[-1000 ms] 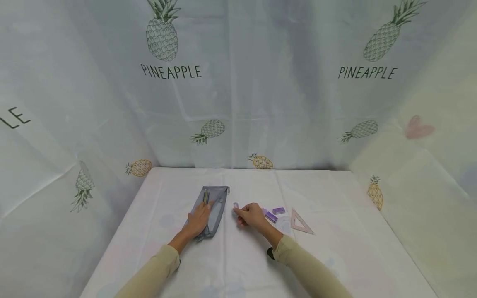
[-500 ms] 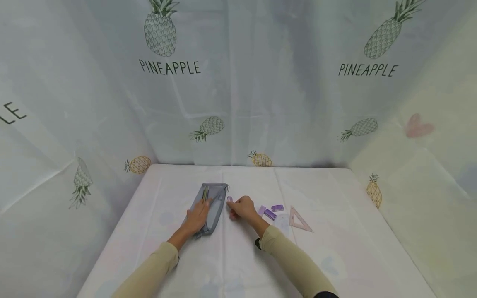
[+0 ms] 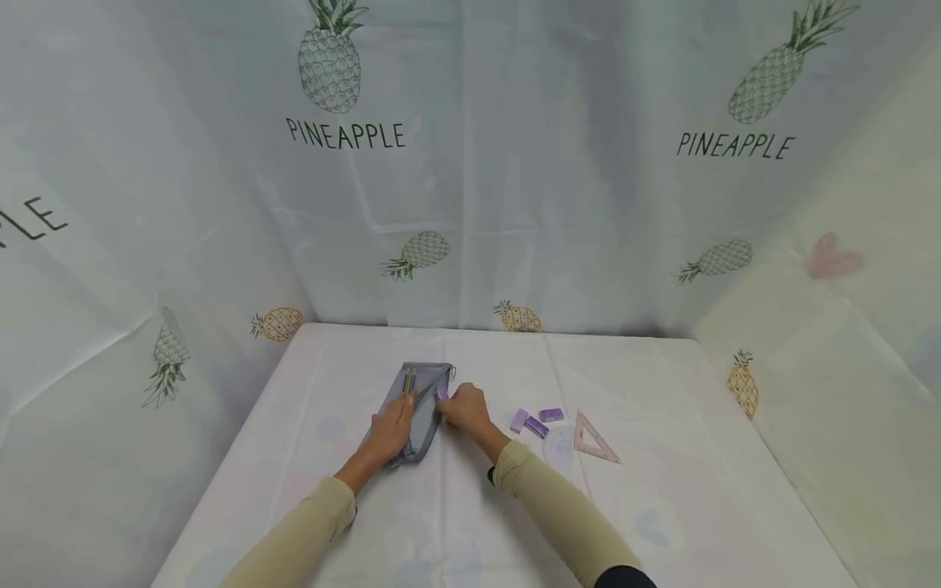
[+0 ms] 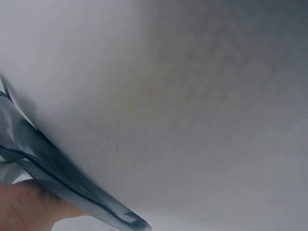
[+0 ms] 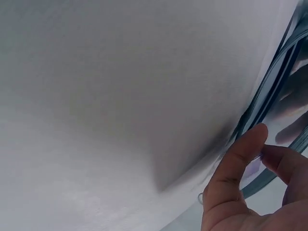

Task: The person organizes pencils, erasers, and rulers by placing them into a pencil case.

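A grey-blue mesh pencil pouch [image 3: 425, 420] lies left of centre on the table, with several slim pencils [image 3: 409, 380] showing at its upper part. My left hand [image 3: 390, 429] holds the pouch by its left side; in the left wrist view the mesh edge [image 4: 72, 187] stands raised across that hand. Fingers [image 5: 293, 98] show behind the pouch's opening in the right wrist view. My right hand [image 3: 466, 411] pinches a small purple block [image 3: 442, 392] between thumb and forefinger at the pouch's right edge. Most of the block is hidden by the fingertips in the right wrist view.
Several small purple blocks [image 3: 537, 427] lie close together right of my right hand. Beyond them is a pale pink set square [image 3: 594, 438]. The white-covered table [image 3: 662, 384] meets a pineapple-print curtain [image 3: 529, 204] at its back edge.
My right hand has moved left with the small purple block, from beside the pouch to its right edge. My left hand has stayed at the pouch.
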A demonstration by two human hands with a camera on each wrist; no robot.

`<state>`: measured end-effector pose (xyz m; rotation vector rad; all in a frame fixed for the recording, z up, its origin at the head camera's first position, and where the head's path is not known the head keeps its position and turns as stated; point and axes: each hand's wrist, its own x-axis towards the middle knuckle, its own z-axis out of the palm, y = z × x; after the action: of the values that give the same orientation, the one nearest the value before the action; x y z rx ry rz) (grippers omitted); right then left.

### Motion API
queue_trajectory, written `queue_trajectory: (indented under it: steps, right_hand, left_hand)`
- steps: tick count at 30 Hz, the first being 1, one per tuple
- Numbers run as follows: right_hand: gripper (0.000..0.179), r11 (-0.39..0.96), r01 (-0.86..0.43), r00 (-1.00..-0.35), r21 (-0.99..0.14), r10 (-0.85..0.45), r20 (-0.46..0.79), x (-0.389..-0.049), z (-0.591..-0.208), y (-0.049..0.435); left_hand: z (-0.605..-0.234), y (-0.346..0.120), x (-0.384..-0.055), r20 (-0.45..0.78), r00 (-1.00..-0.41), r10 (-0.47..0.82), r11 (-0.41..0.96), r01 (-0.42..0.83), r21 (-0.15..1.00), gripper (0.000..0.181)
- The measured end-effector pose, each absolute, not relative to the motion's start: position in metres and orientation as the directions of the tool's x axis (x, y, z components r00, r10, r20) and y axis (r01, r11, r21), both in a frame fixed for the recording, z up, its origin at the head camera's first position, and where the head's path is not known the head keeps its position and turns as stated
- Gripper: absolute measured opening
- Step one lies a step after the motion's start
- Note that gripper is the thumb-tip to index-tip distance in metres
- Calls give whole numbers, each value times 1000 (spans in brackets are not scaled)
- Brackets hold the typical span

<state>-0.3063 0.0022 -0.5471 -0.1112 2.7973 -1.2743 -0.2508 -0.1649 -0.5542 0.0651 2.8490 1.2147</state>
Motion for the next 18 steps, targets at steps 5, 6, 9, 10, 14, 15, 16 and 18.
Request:
queue_trajectory:
  steps: [5,6,9,10,14,15,16,18]
  right_hand:
    - [19,657,-60,-995,-752,-101,-9,-305,-543,-6]
    - [20,665,-60,-996,-744,-93,-3,-306,-542,-8]
    - [23,689,-64,-997,-721,-70,21,-307,-542,-12]
    - [25,698,-65,-997,-713,-67,25,-308,-543,-14]
    - [32,705,-66,-997,-706,-67,26,-311,-549,-18]
    - [34,704,-67,-997,-707,-63,32,-312,-551,-19]
    - [35,702,-67,-998,-709,-60,34,-312,-551,-20]
    - [37,707,-68,-998,-704,-52,45,-313,-553,-21]
  left_hand:
    - [-554,-164,-249,10,-998,61,679,49,733,57]
    - [-554,-165,-249,19,-998,61,676,55,735,56]
    - [-553,-166,-248,-3,-998,65,658,41,752,57]
    - [-553,-166,-248,-14,-998,67,653,33,756,58]
    - [-555,-167,-247,-60,-996,69,655,0,756,61]
    - [-555,-167,-246,-65,-995,70,659,-3,752,61]
    - [-555,-167,-246,-63,-996,70,659,-1,752,61]
    - [-555,-167,-246,-54,-996,72,665,8,747,60]
